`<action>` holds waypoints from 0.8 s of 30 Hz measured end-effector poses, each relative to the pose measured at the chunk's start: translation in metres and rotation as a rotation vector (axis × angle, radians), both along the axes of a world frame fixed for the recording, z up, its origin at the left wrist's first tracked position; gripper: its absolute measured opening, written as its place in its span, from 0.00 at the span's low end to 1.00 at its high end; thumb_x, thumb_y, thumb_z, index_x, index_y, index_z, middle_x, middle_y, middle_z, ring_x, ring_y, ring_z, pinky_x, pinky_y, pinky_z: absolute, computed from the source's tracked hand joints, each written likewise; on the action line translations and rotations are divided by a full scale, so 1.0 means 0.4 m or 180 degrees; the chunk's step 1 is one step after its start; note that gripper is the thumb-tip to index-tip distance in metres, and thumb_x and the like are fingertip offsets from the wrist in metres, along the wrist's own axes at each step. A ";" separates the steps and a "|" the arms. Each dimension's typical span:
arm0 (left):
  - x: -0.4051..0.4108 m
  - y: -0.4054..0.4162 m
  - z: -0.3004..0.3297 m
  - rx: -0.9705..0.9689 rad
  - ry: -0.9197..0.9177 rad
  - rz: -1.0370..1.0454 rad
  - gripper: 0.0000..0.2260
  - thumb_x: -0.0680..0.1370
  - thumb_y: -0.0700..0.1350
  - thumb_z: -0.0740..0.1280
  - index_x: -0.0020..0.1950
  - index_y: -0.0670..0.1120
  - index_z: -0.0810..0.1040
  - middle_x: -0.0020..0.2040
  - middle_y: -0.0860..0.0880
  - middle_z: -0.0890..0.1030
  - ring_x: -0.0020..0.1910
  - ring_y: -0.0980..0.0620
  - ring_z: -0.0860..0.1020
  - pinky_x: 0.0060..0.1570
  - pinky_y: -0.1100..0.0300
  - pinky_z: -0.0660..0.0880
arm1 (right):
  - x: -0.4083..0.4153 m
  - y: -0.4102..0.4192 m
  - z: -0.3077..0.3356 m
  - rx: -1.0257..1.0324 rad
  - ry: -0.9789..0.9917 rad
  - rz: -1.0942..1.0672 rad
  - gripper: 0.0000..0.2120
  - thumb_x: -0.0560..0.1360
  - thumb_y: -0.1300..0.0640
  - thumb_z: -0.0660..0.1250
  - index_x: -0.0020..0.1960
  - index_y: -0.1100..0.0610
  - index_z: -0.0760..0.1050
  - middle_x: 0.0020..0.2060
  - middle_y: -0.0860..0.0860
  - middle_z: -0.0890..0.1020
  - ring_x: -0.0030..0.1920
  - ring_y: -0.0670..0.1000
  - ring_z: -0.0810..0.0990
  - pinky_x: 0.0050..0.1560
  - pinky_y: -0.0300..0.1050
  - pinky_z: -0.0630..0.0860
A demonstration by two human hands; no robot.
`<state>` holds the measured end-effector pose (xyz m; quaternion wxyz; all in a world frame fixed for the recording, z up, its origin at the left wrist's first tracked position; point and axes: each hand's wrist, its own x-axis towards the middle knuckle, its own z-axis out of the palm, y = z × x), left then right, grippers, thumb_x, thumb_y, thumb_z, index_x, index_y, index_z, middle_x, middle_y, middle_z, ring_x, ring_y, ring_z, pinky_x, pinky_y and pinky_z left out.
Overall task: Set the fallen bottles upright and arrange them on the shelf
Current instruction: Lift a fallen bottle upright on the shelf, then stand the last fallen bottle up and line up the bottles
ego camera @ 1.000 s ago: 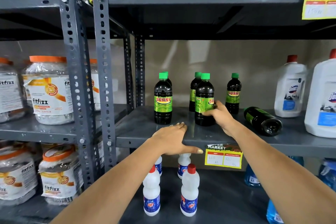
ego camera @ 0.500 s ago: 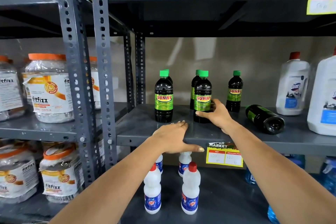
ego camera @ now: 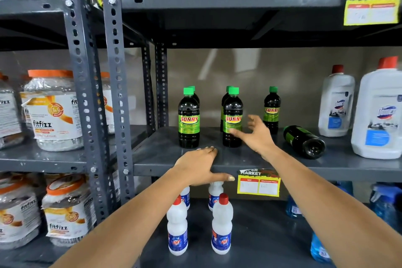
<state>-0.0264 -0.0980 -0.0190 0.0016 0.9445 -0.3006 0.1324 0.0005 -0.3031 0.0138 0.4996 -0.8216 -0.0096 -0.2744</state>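
Observation:
Several dark Sunny bottles with green caps stand upright on the grey middle shelf point(ego camera: 165, 156). The front left bottle point(ego camera: 188, 118) and the front middle bottle point(ego camera: 232, 118) each hide another one behind them. A further upright bottle point(ego camera: 272, 110) stands to the right. One fallen bottle point(ego camera: 304, 141) lies on its side, base towards me. My right hand point(ego camera: 255, 134) hovers open just right of the front middle bottle, fingers spread, not gripping it. My left hand point(ego camera: 201, 166) rests flat on the shelf's front edge.
Large white bottles with red caps point(ego camera: 336, 102) point(ego camera: 379, 113) stand at the shelf's right end. Small white bottles point(ego camera: 220, 226) stand on the shelf below. Jars with orange lids point(ego camera: 53, 111) fill the left rack. A price tag point(ego camera: 258, 183) hangs on the shelf edge.
My right hand has let go of the front middle bottle and drawn back to the right with fingers spread. That bottle now stands with its label facing me. My left hand stays put.

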 end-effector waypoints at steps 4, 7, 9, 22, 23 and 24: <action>-0.012 -0.001 -0.015 0.0133 -0.0269 -0.0239 0.42 0.75 0.72 0.53 0.80 0.45 0.55 0.80 0.47 0.58 0.78 0.49 0.57 0.74 0.52 0.59 | -0.056 -0.111 0.053 -0.1021 -0.0487 -0.1047 0.17 0.70 0.50 0.73 0.56 0.57 0.79 0.55 0.55 0.82 0.56 0.56 0.80 0.54 0.44 0.73; -0.021 -0.026 -0.008 0.0230 -0.0331 -0.0569 0.38 0.78 0.68 0.51 0.80 0.45 0.54 0.80 0.46 0.56 0.79 0.50 0.52 0.75 0.56 0.48 | -0.086 -0.233 0.102 -0.1701 0.0324 -0.1662 0.23 0.68 0.44 0.72 0.53 0.62 0.78 0.53 0.61 0.81 0.54 0.64 0.79 0.52 0.51 0.77; -0.027 -0.064 0.007 0.0183 -0.0010 -0.0537 0.41 0.76 0.71 0.51 0.80 0.46 0.54 0.80 0.46 0.55 0.79 0.48 0.54 0.75 0.53 0.52 | -0.105 -0.297 0.127 -0.1901 0.1194 -0.1774 0.37 0.66 0.32 0.69 0.59 0.63 0.75 0.57 0.62 0.80 0.58 0.64 0.78 0.55 0.53 0.77; -0.027 -0.261 0.025 0.0092 0.0514 -0.0402 0.45 0.75 0.71 0.59 0.81 0.45 0.48 0.81 0.49 0.49 0.79 0.49 0.51 0.74 0.53 0.53 | -0.053 -0.386 0.064 -0.0353 0.1087 -0.1154 0.38 0.61 0.33 0.72 0.56 0.62 0.75 0.49 0.57 0.81 0.52 0.60 0.80 0.52 0.49 0.78; -0.028 -0.263 0.024 0.0083 0.0518 -0.0400 0.45 0.75 0.71 0.58 0.81 0.45 0.48 0.81 0.49 0.49 0.79 0.49 0.51 0.74 0.53 0.53 | -0.049 -0.377 0.058 -0.0280 0.0943 -0.1110 0.37 0.60 0.31 0.71 0.54 0.61 0.76 0.48 0.56 0.82 0.51 0.59 0.81 0.50 0.49 0.78; -0.028 -0.264 0.024 0.0082 0.0517 -0.0403 0.45 0.75 0.71 0.58 0.81 0.45 0.48 0.81 0.49 0.48 0.79 0.49 0.51 0.74 0.54 0.52 | -0.038 -0.372 0.049 -0.0176 0.0823 -0.0985 0.36 0.59 0.30 0.71 0.53 0.59 0.77 0.46 0.55 0.83 0.49 0.58 0.82 0.49 0.49 0.78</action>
